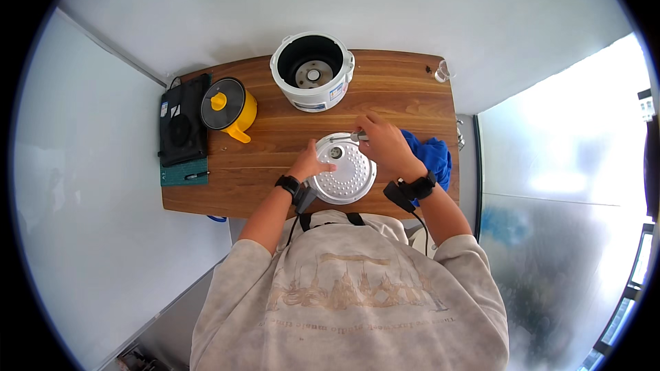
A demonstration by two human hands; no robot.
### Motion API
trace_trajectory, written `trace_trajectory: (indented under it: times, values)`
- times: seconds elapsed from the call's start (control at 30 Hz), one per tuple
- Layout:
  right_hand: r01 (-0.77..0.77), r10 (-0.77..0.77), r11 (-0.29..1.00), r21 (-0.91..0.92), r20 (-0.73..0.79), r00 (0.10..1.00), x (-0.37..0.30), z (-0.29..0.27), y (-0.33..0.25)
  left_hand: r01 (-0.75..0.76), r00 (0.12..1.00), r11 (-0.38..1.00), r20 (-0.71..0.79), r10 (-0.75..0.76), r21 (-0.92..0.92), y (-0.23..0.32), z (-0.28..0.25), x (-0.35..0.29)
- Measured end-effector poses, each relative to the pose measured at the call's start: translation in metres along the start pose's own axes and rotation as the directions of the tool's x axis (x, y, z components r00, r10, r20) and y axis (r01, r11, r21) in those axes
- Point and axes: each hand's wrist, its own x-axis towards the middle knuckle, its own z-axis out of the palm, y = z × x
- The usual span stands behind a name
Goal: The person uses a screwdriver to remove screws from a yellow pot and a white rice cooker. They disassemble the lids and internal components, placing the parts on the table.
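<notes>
Wood-grain tabletop (pixel 405 89); half-open left hand (pixel 308 163) on a white dimpled lid (pixel 349 175); right hand (pixel 385 144) tight around a probable screwdriver (pixel 355 136)

Left hand (pixel 309 163) with thumb spread, right hand (pixel 385 144) farther forward, fingers (pixel 367 122) curled, both forearms (pixel 265 218) angled inward

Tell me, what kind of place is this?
Probably a small indoor workspace, maybe for fixing things: there's a wooden table, an open white cooker, and a screwdriver-like tool in the right grip.
</notes>
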Motion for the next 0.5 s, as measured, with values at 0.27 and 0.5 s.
trace_trajectory:
  times: [0.27,0.5]
  values:
    - [-0.409,0.501,0.499,0.765,0.131,0.856,-0.039,0.034,0.068,-0.027,1.0,0.998,-0.014,0.027,-0.053,-0.014,0.002,0.0]
    - [-0.378,0.469,-0.224,0.898,0.439,0.766,-0.067,0.097,0.122,0.085,0.992,0.996,0.089,-0.084,-0.015,-0.018,-0.012,0.001]
